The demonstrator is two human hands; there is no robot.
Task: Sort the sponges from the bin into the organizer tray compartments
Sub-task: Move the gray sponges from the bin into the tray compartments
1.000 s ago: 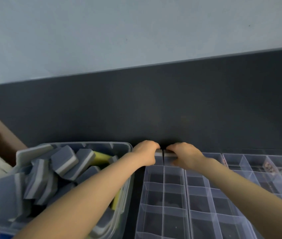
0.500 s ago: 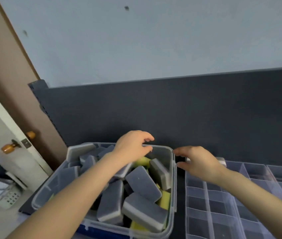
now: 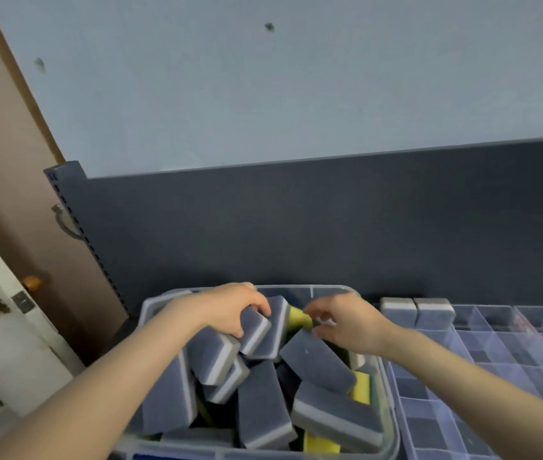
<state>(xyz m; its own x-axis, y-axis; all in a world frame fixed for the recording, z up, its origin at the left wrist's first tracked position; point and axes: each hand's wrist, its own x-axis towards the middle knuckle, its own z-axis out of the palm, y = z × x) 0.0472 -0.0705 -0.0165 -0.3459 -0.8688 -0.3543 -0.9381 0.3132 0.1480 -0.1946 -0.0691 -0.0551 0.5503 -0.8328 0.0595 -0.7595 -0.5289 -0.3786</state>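
Grey sponge (image 3: 254,328), high in the bin (image 3: 390,416), sits gripped by our left hand (image 3: 230,310); whether our right hand (image 3: 346,322) holds the yellow sponge (image 3: 297,318) we cannot tell. We should lift clear before crossing to the organizer tray (image 3: 482,353).

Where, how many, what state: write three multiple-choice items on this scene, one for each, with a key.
1. Where in the tray do the placed sponges sit?
A) far left corner B) near right corner C) middle
2. How many sponges lie in the tray?
A) none B) two C) five
3. What is the left hand doing?
A) gripping a grey sponge in the bin B) lying flat on the tray C) holding a lid
Key: 1 A, they stand by the tray's far left rim; 2 B, two grey ones sit side by side; 3 A, its fingers curl round the sponge.
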